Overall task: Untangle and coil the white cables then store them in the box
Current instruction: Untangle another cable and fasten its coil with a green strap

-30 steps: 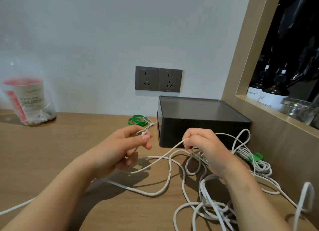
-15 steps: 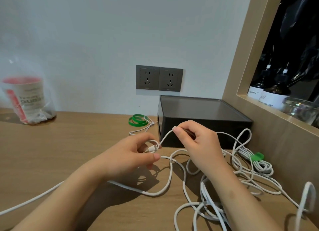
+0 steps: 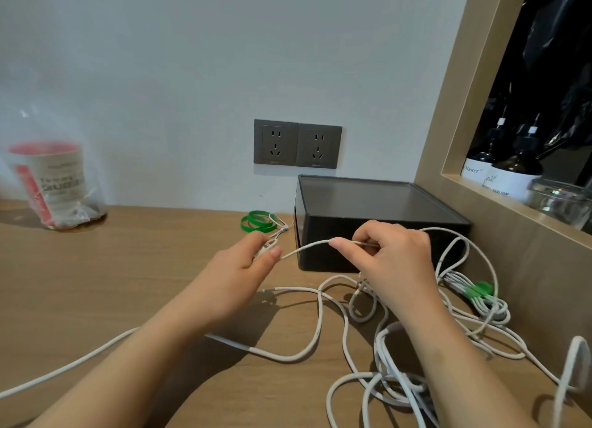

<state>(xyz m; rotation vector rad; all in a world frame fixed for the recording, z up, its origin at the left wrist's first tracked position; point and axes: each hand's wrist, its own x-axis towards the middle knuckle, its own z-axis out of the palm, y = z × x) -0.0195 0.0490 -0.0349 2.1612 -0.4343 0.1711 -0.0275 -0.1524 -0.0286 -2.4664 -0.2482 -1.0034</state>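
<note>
The left hand point(image 3: 243, 267) has the plug end of a white cable point(image 3: 307, 246) in a tight thumb-and-forefinger grip. The right hand point(image 3: 394, 258) pinches the same cable a little further along, so a short stretch spans the two grips just in front of the black box point(image 3: 368, 210). The rest drops into the loose tangle point(image 3: 384, 363) on the desk point(image 3: 128, 283) to the right. As I judge it, the left grip should anchor the end while the right loosens enough to slide along, lifting the cable over each crossing. Tugging would likely tighten the loops. The box appears closed and will need opening before storing.
</note>
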